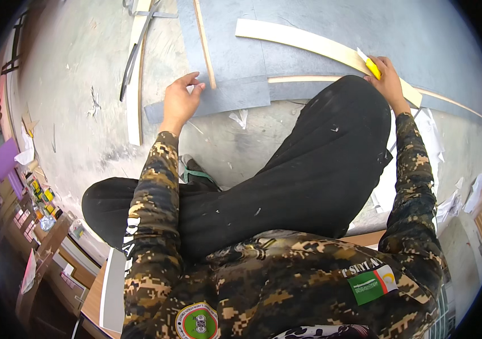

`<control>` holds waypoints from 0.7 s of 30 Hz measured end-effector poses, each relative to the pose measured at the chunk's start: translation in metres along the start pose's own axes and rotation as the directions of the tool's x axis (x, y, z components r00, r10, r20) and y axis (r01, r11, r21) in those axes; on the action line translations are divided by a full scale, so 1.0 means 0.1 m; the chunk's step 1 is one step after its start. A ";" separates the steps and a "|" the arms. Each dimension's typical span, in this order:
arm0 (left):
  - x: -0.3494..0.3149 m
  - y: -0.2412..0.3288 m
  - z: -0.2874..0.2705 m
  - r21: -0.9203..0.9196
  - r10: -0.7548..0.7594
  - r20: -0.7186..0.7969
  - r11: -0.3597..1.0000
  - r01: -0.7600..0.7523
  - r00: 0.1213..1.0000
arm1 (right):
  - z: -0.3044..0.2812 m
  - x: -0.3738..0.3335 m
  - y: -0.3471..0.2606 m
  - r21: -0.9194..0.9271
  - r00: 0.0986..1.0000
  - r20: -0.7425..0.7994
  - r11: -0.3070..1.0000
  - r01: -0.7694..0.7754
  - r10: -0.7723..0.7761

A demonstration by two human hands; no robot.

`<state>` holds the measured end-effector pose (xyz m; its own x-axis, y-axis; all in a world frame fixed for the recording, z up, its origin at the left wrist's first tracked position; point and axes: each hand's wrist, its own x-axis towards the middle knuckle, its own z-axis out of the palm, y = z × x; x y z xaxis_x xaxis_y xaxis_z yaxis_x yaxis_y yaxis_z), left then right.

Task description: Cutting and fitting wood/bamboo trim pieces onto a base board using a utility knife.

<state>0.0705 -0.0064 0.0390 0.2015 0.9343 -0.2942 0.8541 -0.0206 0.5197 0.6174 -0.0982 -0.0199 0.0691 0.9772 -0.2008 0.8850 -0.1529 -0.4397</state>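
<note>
Your camouflage-print jacket (pixel 286 265) is nearest, at six o'clock; at two, your right hand (pixel 387 80) clamps its fingers on a yellow-handled cutter knife (pixel 373 68) over a long, pale, wood-like strip (pixel 291 38); at eleven, your left hand (pixel 182 100) curls its fingers slightly apart, empty; narrow strips (pixel 203 42) look already separated, the wide grey sheet (pixel 376 28) largely uncut.

From my remote seat I take this for a workshop, or a room used as one: the scuffed grey floor (pixel 94 62) carries large grey sheets (pixel 291 59), long pale strips (pixel 308 40) and scattered scraps (pixel 241 119), a yellow utility knife (pixel 373 68) is out, and small containers (pixel 43 195) crowd the left side.
</note>
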 end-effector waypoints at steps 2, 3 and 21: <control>-0.07 0.05 0.01 0.044 0.005 -0.004 0.999 -0.005 1.000 | 0.03 -0.05 -0.09 0.005 1.000 0.014 1.000 0.028 -0.028; -0.09 0.19 0.04 0.091 -0.033 -0.033 0.995 0.036 0.999 | 0.01 -0.09 -0.13 -0.002 0.999 0.020 0.999 0.044 -0.044; -0.46 -0.21 0.43 0.265 0.137 0.101 0.951 -0.159 0.985 | 0.28 -0.50 -0.81 0.150 0.987 0.130 0.982 -0.112 0.093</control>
<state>0.0643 -0.0645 0.0069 0.3636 0.8821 -0.2994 0.9072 -0.2624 0.3288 0.5290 -0.1384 0.0009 0.0907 0.9313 -0.3528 0.7922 -0.2821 -0.5411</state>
